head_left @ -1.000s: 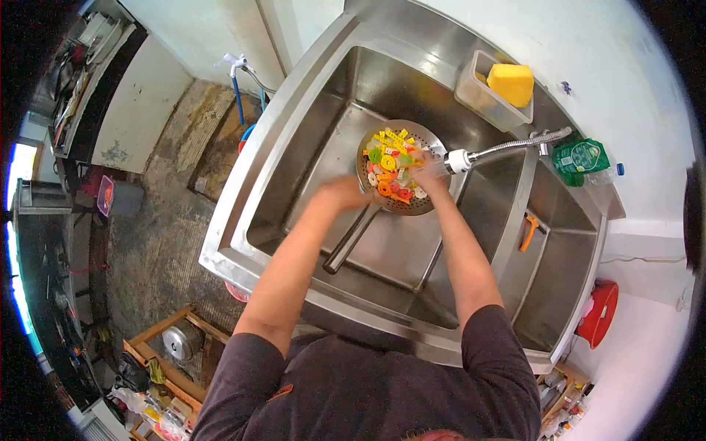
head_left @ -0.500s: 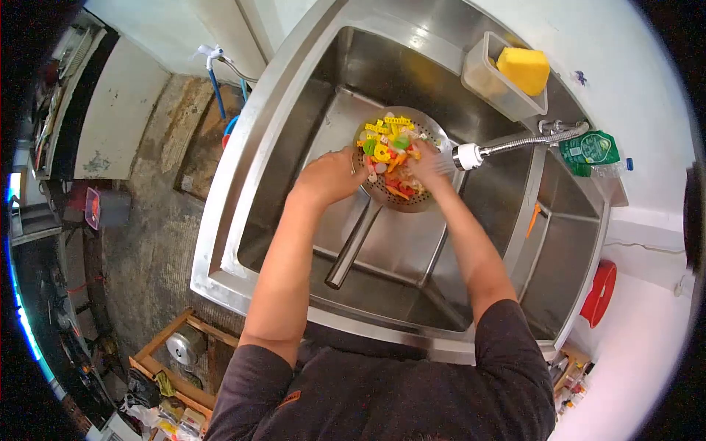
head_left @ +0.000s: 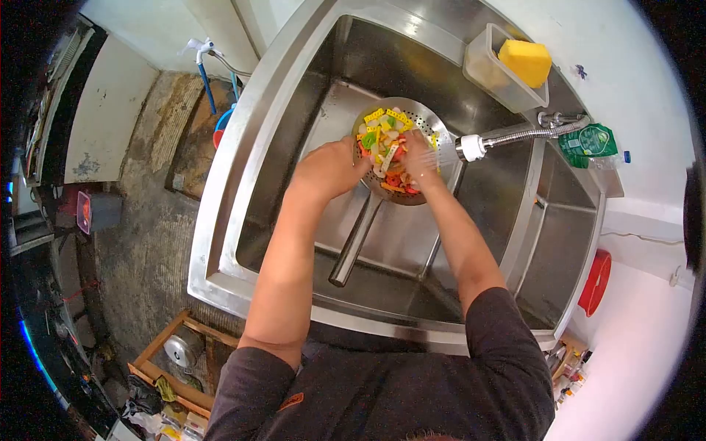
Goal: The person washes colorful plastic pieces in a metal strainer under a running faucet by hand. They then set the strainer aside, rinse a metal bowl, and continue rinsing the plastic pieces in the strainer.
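Note:
A round perforated metal strainer (head_left: 424, 115) with a long tubular handle (head_left: 354, 246) sits in the large basin of a steel sink. Heaped in it are small colourful pieces (head_left: 382, 137) in yellow, green, red, orange and whitish; their kind is not clear. At the strainer's left rim, my left hand (head_left: 329, 170) is closed, with its thumb side against the pieces. My right hand (head_left: 421, 158) reaches into the heap from the right; its fingers are blurred and partly hidden. Water from the white spray head (head_left: 471, 148) runs over this hand.
Beyond the basin, a clear plastic tub (head_left: 497, 75) holds a yellow sponge (head_left: 526, 63). A green and clear refill pouch (head_left: 590, 145) lies by the tap hose (head_left: 526, 134). To the right is a smaller basin (head_left: 555, 250). A red plastic item (head_left: 595, 283) stands beyond the sink's right edge.
My right hand has shifted slightly up and left within the pieces, which are rearranged. The orange strip at the small basin is now mostly out of sight. My view has moved slightly.

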The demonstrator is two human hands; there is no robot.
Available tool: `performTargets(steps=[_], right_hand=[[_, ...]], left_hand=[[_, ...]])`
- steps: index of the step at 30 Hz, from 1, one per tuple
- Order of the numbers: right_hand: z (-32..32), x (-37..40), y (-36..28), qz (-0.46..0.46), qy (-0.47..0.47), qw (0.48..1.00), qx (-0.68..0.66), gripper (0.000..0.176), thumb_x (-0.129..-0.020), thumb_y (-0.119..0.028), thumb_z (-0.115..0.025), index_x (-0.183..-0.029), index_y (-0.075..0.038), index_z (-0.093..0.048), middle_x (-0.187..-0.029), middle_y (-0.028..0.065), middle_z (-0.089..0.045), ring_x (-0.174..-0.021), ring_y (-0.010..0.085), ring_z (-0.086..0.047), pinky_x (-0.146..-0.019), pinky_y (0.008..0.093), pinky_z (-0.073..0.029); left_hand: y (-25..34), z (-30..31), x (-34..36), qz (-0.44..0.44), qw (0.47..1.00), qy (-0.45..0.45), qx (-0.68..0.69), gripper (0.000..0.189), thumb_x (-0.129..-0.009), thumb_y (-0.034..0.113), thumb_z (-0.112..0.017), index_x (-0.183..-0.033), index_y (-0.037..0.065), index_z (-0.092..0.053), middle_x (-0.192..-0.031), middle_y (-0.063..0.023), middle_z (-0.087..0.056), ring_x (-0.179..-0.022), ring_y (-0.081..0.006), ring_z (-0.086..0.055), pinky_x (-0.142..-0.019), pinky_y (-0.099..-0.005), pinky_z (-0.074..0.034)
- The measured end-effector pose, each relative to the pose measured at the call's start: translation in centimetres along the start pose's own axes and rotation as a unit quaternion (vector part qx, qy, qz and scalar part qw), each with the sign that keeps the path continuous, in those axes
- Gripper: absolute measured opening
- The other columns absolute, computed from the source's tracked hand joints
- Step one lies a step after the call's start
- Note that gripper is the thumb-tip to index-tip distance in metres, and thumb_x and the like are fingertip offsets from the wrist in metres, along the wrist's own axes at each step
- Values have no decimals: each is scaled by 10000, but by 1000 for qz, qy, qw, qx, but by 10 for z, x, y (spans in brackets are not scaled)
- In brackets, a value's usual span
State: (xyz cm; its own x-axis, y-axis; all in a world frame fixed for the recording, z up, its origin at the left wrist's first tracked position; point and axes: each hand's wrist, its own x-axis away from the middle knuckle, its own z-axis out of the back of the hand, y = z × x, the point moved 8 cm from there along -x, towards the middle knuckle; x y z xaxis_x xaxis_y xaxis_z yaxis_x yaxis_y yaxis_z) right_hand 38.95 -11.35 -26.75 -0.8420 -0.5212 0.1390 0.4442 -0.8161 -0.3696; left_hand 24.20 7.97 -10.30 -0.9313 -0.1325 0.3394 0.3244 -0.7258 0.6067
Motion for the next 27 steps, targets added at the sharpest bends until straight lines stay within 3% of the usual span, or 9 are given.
performTargets(steps=[3,7,9,10,14,19,23,24,27], right_hand=[[13,-1,12,0,51,997,-54,376,-772,-89,-731,-1122,-29,-609,-1175,184,-614,-1126,352,-603,-997,398,-483],[10,-10,33,-17,-93,984,-153,331,-843,-158,-737,-1125,-38,-613,-1082,130,-674,-1018,286,-648,-903,364,-531],[-19,-5,81,-257,-28,889,-379,343,-908,-265,-729,-1135,-43,-600,-1076,103,-667,-940,246,-668,-765,354,-576],[5,14,38,-257,-81,827,-493,364,-952,-342,-684,-1154,-54,-591,-1062,78,-660,-883,205,-675,-658,335,-587],[-14,11,49,-258,-78,778,-567,487,-899,-442,-726,-1209,-100,-569,-1076,77,-640,-880,215,-664,-652,355,-547],[-2,41,3,-324,-93,573,-747,410,-970,-466,-613,-1202,-130,-575,-1102,64,-640,-922,198,-665,-645,367,-585],[-32,27,35,-260,-98,553,-786,259,-1065,-339,-440,-1151,-139,-580,-1025,29,-641,-869,140,-657,-486,194,-529],[-15,33,12,-270,-85,536,-795,249,-1075,-298,-407,-1151,-136,-580,-974,31,-631,-753,108,-628,-380,165,-416],[-19,29,17,-251,-74,578,-773,266,-1070,-347,-417,-1084,-135,-577,-888,21,-613,-644,79,-561,-350,154,-323]], left_hand=[[2,4,1,-10,1000,10,5,606,-940,491,-585,-1190,-62,-596,-981,-287,-688,-972,-425,-671,-858,-486,-528],[-2,1,-1,-10,1000,6,17,571,-941,479,-587,-1158,-49,-604,-959,-271,-695,-962,-418,-674,-857,-490,-524],[-1,2,-2,-19,1000,6,25,564,-941,480,-586,-1140,-47,-606,-961,-278,-691,-960,-420,-673,-857,-491,-522],[-1,1,-1,-22,999,6,32,556,-942,482,-585,-1123,-44,-608,-963,-286,-687,-959,-423,-672,-858,-492,-521],[4,4,0,-42,999,16,19,561,-942,488,-583,-1093,-52,-606,-961,-292,-684,-954,-425,-670,-856,-492,-521],[6,0,0,-26,999,-4,19,600,-946,513,-574,-1089,-69,-604,-967,-291,-683,-962,-431,-665,-861,-491,-518],[7,-4,-1,-41,998,-15,42,618,-944,526,-571,-1108,-69,-604,-985,-297,-679,-973,-435,-661,-867,-490,-515],[7,-3,-1,-38,999,-8,31,624,-943,527,-572,-1116,-72,-603,-992,-297,-678,-975,-435,-660,-867,-491,-515],[8,-3,-2,-34,999,-11,22,628,-941,525,-574,-1123,-76,-602,-1002,-302,-676,-979,-438,-659,-869,-491,-515]])
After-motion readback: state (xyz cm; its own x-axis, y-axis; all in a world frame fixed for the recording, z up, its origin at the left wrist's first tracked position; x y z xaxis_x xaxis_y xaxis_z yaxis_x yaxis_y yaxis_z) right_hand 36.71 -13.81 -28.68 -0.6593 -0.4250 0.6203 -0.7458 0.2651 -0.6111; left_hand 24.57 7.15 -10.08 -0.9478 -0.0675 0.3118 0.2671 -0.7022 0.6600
